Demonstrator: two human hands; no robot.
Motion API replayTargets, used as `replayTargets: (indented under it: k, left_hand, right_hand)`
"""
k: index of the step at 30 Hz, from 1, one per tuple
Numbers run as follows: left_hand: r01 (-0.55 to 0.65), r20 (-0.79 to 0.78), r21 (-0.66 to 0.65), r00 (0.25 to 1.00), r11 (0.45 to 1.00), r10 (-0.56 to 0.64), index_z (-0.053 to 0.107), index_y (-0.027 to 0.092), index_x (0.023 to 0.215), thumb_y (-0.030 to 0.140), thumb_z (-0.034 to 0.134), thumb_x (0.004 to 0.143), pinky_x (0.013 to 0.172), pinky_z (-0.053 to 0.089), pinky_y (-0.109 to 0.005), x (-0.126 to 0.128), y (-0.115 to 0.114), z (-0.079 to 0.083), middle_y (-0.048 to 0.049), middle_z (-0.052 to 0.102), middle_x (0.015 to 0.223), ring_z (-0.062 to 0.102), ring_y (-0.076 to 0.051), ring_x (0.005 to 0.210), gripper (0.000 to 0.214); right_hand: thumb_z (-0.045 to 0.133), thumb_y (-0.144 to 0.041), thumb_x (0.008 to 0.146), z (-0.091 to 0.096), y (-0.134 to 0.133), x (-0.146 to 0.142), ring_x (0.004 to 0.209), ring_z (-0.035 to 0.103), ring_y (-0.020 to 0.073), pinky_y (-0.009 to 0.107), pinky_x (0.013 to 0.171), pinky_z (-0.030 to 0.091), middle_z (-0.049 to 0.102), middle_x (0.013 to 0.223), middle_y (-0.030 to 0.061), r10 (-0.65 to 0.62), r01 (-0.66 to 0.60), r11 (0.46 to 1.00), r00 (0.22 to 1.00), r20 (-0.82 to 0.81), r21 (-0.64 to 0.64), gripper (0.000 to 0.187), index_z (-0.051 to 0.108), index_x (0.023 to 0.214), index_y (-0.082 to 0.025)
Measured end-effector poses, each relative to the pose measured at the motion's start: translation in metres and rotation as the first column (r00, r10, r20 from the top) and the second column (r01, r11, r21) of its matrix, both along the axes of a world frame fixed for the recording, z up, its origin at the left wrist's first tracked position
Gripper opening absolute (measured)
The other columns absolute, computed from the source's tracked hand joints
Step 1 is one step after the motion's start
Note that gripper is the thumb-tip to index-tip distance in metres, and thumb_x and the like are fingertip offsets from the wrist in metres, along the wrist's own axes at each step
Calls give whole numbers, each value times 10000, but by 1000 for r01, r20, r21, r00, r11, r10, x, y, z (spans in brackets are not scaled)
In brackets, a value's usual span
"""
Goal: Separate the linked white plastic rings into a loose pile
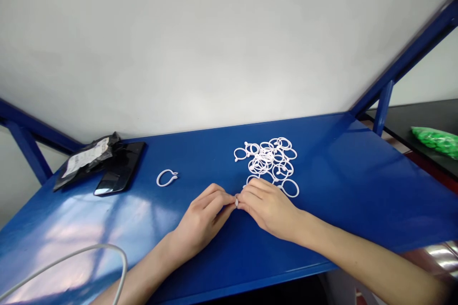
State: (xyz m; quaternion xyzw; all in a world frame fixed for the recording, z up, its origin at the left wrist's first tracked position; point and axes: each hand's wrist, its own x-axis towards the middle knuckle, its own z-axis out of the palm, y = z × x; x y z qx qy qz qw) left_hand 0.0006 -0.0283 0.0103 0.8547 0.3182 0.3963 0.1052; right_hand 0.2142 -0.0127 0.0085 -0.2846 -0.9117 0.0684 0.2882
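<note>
My left hand (205, 219) and my right hand (266, 205) meet above the front middle of the blue table. Both pinch a small white plastic ring (236, 203) between thumb and fingers; only a bit of it shows, and the rest is hidden by the fingers. Just beyond my right hand lies a pile of white plastic rings (265, 163), overlapping, each with a small knob. A single white ring with parted ends (165, 184) lies by itself to the left, beyond my left hand.
On the blue table (200, 152), a black plastic parcel (88, 159) with a white label lies at the left, beside a dark phone (116, 178). A pale cable (86, 249) loops over my left forearm. Blue frame bars (384, 107) rise at both sides.
</note>
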Motion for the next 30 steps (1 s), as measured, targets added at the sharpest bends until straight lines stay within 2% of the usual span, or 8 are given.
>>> replayTargets:
  k: [4,6,10,12,14,22,26,30]
  left_hand:
    - [-30,-122,67,992,997,38,638,213,1088,140,606,981,777,567,-284,-8,7,8,-35,748,942,673,-165,865,134]
    - [-164,-250,157,948,974,199,649,212,1107,199,605,984,840,555,-349,-21,15,12,-61,758,1005,679,-210,911,132]
    - [-623,-498,278,557,731,664,684,165,1071,372,572,974,820,525,-463,-62,33,14,-162,733,1054,658,-353,979,254]
    - [-722,-644,259,366,642,672,682,157,1023,408,544,966,764,517,-458,-82,39,13,-173,726,984,658,-386,978,293]
    - [-762,-742,189,302,619,598,670,165,995,376,495,974,720,507,-428,-95,43,11,-157,728,929,678,-369,929,275]
    - [-664,-675,-39,568,746,471,664,200,1005,246,462,947,820,508,-400,-83,47,11,-99,754,939,658,-312,983,216]
    - [-411,-373,-290,880,864,293,654,233,975,249,529,938,839,521,-341,-55,33,18,-35,725,953,655,-225,942,131]
    - [-155,-137,-487,985,859,101,637,245,975,247,546,974,789,515,-263,-24,8,27,12,695,947,653,-145,862,90]
  right_hand:
    - [488,-240,1075,1,6,-3,796,596,191,331,755,517,713,846,45,-15,16,999,999,-32,35,240,687,967,-161]
    - [515,-242,1065,1,12,-1,842,609,202,348,795,523,730,887,53,-36,38,997,999,-32,71,213,700,991,-166]
    - [541,-201,1045,0,29,8,962,604,249,404,872,533,737,986,86,-184,187,970,982,-37,155,189,719,997,-165]
    - [563,-184,1027,-1,35,13,1025,592,277,432,902,540,728,1041,108,-270,268,948,963,-12,171,169,729,1006,-161]
    - [593,-177,1008,-2,39,17,1076,579,299,455,923,545,716,1095,124,-320,312,934,947,20,173,148,734,1045,-153]
    - [600,-222,1009,4,32,19,1098,585,298,460,938,555,717,1075,110,-322,321,934,946,-16,157,161,738,1072,-168]
    - [601,-244,1012,6,22,12,1068,602,276,455,938,558,717,1079,105,-209,213,975,976,-65,59,165,714,1107,-170]
    - [612,-280,1016,4,10,2,1115,616,246,427,988,546,726,1131,93,-15,6,997,992,-124,-71,194,678,1161,-169]
